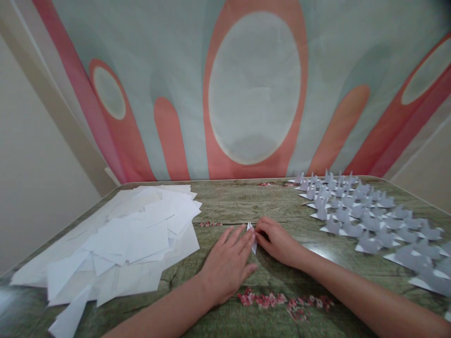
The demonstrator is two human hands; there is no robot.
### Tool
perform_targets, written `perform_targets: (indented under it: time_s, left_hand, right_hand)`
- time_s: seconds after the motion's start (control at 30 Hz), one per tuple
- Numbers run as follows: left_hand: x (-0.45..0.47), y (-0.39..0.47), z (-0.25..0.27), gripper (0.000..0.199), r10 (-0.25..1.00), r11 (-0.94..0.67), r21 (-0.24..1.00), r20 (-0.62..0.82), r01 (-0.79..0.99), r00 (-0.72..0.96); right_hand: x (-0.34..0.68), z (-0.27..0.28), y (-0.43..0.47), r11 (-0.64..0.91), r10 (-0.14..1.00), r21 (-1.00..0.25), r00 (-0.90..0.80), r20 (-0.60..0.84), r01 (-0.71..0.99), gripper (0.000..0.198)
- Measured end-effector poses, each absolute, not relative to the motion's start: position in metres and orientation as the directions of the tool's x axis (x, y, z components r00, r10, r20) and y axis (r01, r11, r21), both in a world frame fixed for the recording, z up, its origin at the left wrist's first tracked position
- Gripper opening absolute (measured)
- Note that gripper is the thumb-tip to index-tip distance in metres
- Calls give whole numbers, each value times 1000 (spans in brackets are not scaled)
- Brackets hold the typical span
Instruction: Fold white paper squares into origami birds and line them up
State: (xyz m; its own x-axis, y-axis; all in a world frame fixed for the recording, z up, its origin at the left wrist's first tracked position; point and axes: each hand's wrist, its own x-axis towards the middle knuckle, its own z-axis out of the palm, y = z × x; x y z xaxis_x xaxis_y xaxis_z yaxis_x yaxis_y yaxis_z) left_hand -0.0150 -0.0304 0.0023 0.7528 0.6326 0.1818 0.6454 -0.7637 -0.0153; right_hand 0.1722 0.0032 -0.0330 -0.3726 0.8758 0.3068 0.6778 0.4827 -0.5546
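Observation:
A small, narrow piece of folded white paper (254, 247) lies on the table between my hands, its pointed tip facing away from me. My left hand (228, 260) rests flat with the fingers stretched out, and its fingertips press on the paper's left side. On the other side, my right hand (278, 240) is closed, with thumb and forefinger pinching the paper's right edge. Part of the paper is hidden under the fingers.
Loose white paper sheets (148, 234) lie in a spread pile on the left. Rows of folded paper birds (369, 220) stand on the right. The wood-patterned table (232, 199) has printed pink flowers (262, 298) and meets a patterned backdrop (253, 94) at its far edge.

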Motion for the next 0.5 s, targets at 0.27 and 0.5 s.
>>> perform_targets:
  time_s: [0.27, 0.5]
  left_hand:
    - [-16, -32, 2, 61, 657, -747, -23, 127, 664, 743]
    - [-18, -31, -1, 65, 652, -751, -22, 130, 660, 747]
  right_hand:
    - [171, -27, 1, 459, 889, -554, -358, 287, 695, 15]
    - [169, -27, 0, 450, 893, -546, -339, 297, 707, 13]
